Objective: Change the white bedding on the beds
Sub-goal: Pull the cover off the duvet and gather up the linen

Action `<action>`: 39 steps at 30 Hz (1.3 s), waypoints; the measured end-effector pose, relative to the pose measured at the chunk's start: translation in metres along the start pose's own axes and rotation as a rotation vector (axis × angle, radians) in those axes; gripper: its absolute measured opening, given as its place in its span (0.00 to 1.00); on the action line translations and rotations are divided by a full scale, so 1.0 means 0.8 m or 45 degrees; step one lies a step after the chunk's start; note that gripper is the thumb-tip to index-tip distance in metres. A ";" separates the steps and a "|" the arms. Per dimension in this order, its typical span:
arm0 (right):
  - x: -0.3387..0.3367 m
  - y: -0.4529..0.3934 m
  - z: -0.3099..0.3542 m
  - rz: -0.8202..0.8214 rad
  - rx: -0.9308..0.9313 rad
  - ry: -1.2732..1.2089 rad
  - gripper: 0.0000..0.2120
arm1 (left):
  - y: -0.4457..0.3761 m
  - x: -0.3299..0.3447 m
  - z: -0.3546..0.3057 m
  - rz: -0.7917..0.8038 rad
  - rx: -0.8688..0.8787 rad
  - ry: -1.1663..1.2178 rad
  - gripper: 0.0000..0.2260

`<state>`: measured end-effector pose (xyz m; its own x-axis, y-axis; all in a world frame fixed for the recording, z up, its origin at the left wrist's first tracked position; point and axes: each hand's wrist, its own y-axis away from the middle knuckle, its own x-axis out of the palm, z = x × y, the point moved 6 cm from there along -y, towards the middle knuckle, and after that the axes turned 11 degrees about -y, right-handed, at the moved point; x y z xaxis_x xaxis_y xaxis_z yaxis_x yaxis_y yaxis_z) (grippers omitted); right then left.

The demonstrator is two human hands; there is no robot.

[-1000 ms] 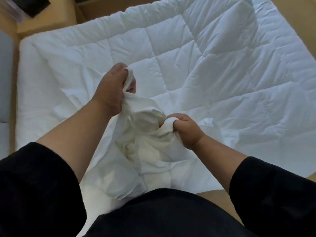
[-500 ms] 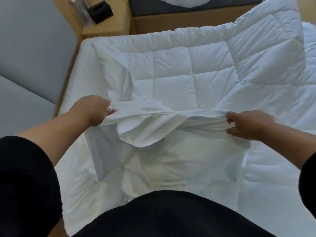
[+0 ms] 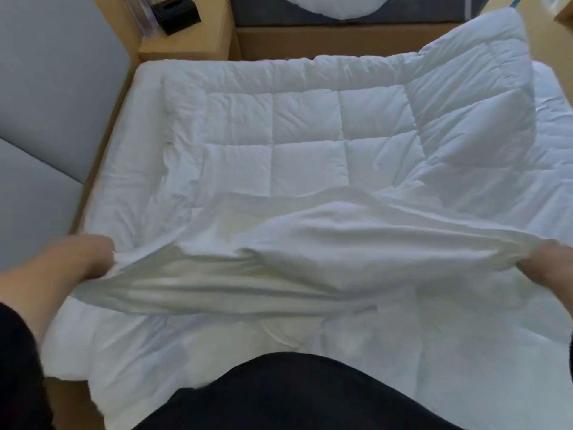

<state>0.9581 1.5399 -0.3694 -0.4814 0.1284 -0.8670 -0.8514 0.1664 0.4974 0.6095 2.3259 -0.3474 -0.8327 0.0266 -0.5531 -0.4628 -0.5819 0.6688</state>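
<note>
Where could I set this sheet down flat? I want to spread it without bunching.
The flat quilted duvet between the nightstand edge and the folded-back corner is open. The near side is crowded: left hand and right hand hold the stretched sheet there.

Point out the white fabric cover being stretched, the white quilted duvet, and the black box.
white fabric cover (image 3: 310, 259): head view, stretched middle.
white quilted duvet (image 3: 307, 125): head view, stitched square.
black box (image 3: 178, 17): head view, top face.
</note>
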 end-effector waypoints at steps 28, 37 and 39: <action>-0.180 0.133 0.418 -0.376 -0.717 -1.144 0.16 | -0.059 -0.073 -0.284 -0.076 0.480 1.041 0.54; 0.040 0.109 0.340 -0.119 -0.490 -0.373 0.40 | -0.041 -0.013 -0.325 -0.086 0.623 0.986 0.25; 0.088 0.165 0.389 -0.078 -0.847 -0.313 0.41 | -0.015 -0.009 -0.356 -0.127 0.904 1.017 0.17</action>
<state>0.8764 1.8754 -0.3555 -0.4342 0.3680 -0.8222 -0.8598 -0.4417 0.2564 0.7076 2.1012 -0.4925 -0.4608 -0.6411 -0.6137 -0.8028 0.0063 0.5962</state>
